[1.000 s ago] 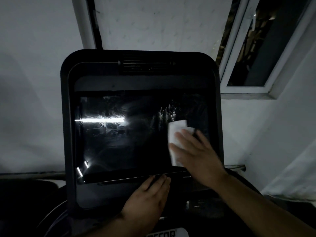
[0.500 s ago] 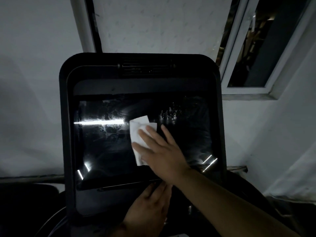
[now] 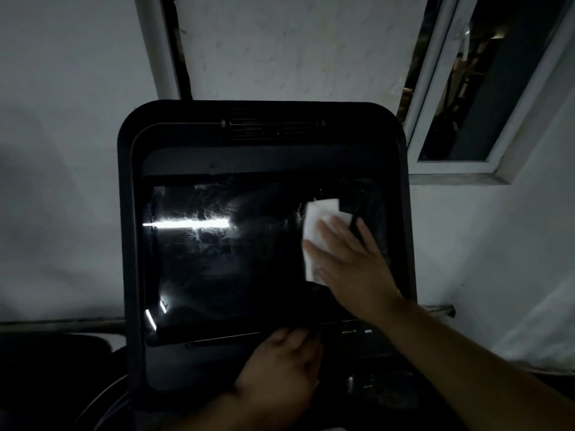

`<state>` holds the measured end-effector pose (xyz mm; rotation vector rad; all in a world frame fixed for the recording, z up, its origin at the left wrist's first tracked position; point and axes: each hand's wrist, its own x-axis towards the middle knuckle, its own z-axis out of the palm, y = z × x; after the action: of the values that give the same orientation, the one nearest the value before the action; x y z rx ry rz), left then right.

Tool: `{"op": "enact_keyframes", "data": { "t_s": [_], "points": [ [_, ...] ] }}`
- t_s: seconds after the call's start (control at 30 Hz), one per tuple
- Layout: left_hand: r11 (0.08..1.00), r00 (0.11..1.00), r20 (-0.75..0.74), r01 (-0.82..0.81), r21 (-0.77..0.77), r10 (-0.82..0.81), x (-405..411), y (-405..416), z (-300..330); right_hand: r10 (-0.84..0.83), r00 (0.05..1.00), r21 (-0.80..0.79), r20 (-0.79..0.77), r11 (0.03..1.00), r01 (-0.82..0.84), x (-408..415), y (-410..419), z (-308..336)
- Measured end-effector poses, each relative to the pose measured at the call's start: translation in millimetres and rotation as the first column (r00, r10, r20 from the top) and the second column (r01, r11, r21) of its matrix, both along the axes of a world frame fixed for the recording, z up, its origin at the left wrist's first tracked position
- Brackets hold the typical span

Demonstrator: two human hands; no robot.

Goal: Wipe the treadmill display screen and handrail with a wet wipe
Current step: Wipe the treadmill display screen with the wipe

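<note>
Right hand (image 3: 351, 262): I see it flat, fingers spread, pressing wet wipe (image 3: 317, 231) against display screen (image 3: 233, 259), right side.
Wipe: under the fingers, upper edge showing beyond the fingertips.
Left hand (image 3: 280, 365): fingers straight, resting on the console's lower bezel (image 3: 186, 365).

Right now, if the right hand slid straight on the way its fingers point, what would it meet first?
The right hand, flat on the wet wipe, points up and left across the display screen. It would cross bare glass, then probably reach the screen's upper frame.
</note>
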<state>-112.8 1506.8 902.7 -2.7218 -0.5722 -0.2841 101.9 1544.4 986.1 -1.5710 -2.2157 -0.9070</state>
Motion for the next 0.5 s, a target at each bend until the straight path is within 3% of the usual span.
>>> {"op": "enact_keyframes", "data": {
  "t_s": [0.17, 0.33, 0.5],
  "points": [
    [0.995, 0.964, 0.25, -0.096, 0.035, 0.084, -0.5, 28.0, 68.0, 0.006, 0.999, -0.04, 0.032, 0.999, -0.005, 8.0, 12.0, 11.5],
    [0.941, 0.921, 0.204, -0.339, -0.002, 0.332, -10.3, 61.7, 96.3, -0.073, 0.997, -0.019, -0.018, 0.997, 0.072, 41.3, -11.4, 1.9],
    [0.922, 0.91, 0.171, -0.387, 0.018, 0.378, -6.6, 75.0, 102.9, -0.003, 1.0, -0.03, 0.008, 1.0, 0.003, 37.0, -12.2, -4.2]
  ]
}}
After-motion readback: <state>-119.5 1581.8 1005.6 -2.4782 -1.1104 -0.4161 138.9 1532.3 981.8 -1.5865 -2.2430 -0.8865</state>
